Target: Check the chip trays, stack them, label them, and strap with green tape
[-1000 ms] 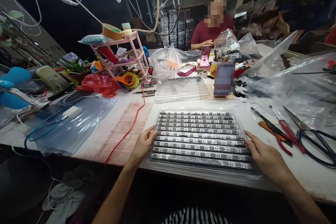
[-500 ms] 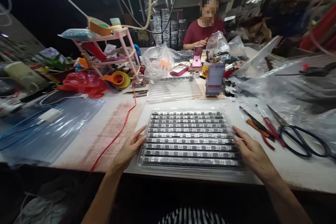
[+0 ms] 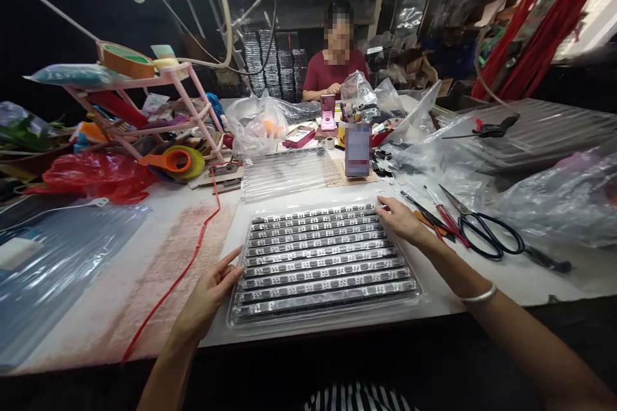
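A clear plastic tray (image 3: 328, 264) lies on the table in front of me, filled with several parallel rows of dark strips that carry shiny silvery patches. My left hand (image 3: 208, 292) holds the tray's left edge between thumb and fingers. At the far right corner, my right hand (image 3: 402, 218) grips the rim with its fingertips; a pale bangle (image 3: 482, 295) circles that wrist. The undersides of both hands' fingers are partly hidden.
Large scissors (image 3: 482, 228) and red-handled pliers (image 3: 448, 225) lie to the right. Behind the tray are an empty clear tray (image 3: 289, 173) and a phone (image 3: 358, 151). A red cord (image 3: 193, 260) and pink rack (image 3: 193, 109) stand left. A co-worker (image 3: 332, 70) sits opposite.
My right hand has slid from the tray's right side up to its far right corner. The tray now sits slightly turned, and my view has swung to the right.
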The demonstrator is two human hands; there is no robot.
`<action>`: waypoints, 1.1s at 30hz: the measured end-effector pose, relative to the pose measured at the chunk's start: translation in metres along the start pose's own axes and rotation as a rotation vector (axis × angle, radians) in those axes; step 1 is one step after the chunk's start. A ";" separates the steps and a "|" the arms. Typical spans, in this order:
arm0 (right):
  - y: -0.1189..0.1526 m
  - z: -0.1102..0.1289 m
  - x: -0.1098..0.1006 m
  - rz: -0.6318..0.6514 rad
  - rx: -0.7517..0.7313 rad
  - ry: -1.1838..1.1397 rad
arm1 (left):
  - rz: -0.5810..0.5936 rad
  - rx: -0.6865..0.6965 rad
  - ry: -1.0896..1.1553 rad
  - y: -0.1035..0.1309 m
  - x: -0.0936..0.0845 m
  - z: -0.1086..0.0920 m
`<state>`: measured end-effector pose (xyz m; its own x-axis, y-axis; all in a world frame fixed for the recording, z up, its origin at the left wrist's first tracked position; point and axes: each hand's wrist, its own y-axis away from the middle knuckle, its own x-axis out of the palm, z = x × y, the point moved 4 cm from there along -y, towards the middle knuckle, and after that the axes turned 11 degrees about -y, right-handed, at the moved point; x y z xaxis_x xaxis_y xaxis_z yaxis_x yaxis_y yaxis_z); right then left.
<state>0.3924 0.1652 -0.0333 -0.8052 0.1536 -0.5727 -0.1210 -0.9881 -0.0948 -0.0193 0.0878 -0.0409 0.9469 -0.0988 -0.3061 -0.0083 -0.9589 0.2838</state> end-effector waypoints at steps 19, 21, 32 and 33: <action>-0.012 -0.007 0.004 -0.009 0.034 -0.002 | -0.076 0.125 -0.100 0.003 -0.001 0.000; -0.012 -0.004 0.002 -0.009 0.032 -0.010 | -0.071 0.121 -0.111 0.002 -0.001 0.001; -0.028 0.000 0.006 -0.019 0.225 -0.234 | -0.086 0.064 -0.072 0.003 -0.001 -0.004; -0.030 0.000 0.005 -0.010 0.244 -0.268 | -0.084 0.065 -0.074 0.003 0.000 -0.003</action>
<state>0.3916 0.1954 -0.0337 -0.9229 0.1879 -0.3361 -0.2386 -0.9642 0.1161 -0.0187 0.0859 -0.0368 0.9187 -0.0349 -0.3934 0.0466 -0.9796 0.1957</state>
